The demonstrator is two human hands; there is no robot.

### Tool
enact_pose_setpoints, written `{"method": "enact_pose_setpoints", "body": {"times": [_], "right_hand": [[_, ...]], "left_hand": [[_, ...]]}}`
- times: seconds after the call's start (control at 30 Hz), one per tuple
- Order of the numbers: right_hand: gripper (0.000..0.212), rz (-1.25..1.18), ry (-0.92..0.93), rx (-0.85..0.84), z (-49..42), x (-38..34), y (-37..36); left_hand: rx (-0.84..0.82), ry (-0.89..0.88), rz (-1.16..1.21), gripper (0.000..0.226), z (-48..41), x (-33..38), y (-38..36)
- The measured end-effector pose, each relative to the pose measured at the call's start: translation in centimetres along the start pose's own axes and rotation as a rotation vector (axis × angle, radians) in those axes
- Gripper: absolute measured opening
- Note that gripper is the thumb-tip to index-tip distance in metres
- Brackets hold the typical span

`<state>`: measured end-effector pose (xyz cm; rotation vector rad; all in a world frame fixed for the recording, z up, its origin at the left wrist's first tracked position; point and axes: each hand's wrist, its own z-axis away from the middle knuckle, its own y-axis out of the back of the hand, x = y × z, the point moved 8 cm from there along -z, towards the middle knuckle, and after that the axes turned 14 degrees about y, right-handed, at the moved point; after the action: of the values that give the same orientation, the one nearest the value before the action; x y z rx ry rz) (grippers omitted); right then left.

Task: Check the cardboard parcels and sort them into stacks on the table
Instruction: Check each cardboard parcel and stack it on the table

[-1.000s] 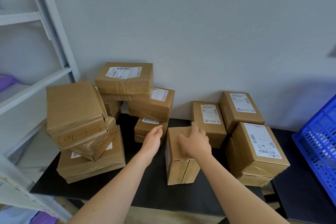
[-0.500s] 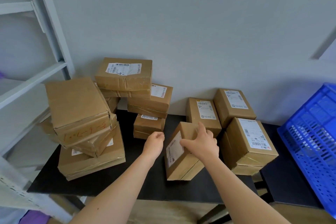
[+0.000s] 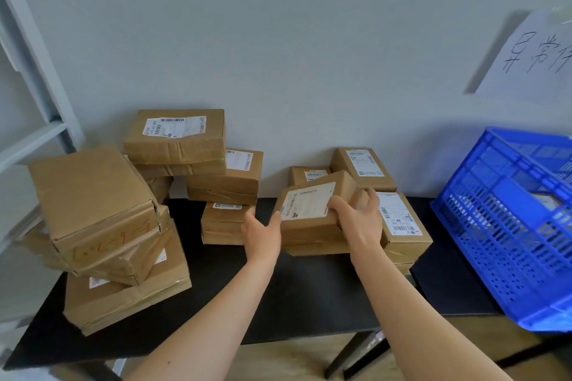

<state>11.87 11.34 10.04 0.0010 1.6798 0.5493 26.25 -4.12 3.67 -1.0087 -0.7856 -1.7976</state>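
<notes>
Here, the right hand (image 3: pixel 359 223) grips the right end of a parcel (image 3: pixel 312 219), which is tilted, label up, at the middle of the black worktop (image 3: pixel 309 294). The left hand (image 3: pixel 263 232), fingers relaxed, rests against its left end. A tall stack (image 3: pixel 102 226) stands at nine o'clock and a blue crate (image 3: pixel 510 226) at three.

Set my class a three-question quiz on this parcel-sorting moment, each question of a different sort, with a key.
1. True or false: the parcel gripped by the right hand shows its label facing up.
2. The blue crate stands: A) at the person's left; B) at the person's right; C) behind the person.
3. What colour is the table?
Key: 1 true; 2 B; 3 black.
</notes>
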Motion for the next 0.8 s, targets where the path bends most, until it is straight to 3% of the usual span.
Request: {"method": "enact_pose_setpoints", "body": {"times": [0.07,0.17,0.3,0.47,0.6,0.8], "right_hand": [[0.096,-0.094,-0.029,0.077,-0.4,0.3,0.8],[0.099,-0.272,-0.108,0.144,-1.0,1.1,0.8],[0.102,-0.393,-0.156,0.113,-1.8,1.6,-0.9],[0.095,-0.352,-0.148,-0.034,-4.6,1.5,-1.9],[0.07,-0.019,0.027,-0.007,-8.0,1.0,-0.3],[0.045,0.216,0.219,-0.066,-12.4,0.3,0.1]], "left_hand": [[-0.067,0.058,0.073,0.078,0.3,0.1,-1.3],[-0.308,0.266,0.194,0.097,1.1,-0.7,-4.5],[-0.61,0.38,0.318,0.111,1.9,0.5,-8.5],[-0.437,0.379,0.422,0.088,-1.8,3.3,-9.5],[-0.382,0.259,0.353,0.079,-4.3,5.7,-10.7],[-0.343,0.212,0.264,0.054,-7.9,7.1,-12.7]]}}
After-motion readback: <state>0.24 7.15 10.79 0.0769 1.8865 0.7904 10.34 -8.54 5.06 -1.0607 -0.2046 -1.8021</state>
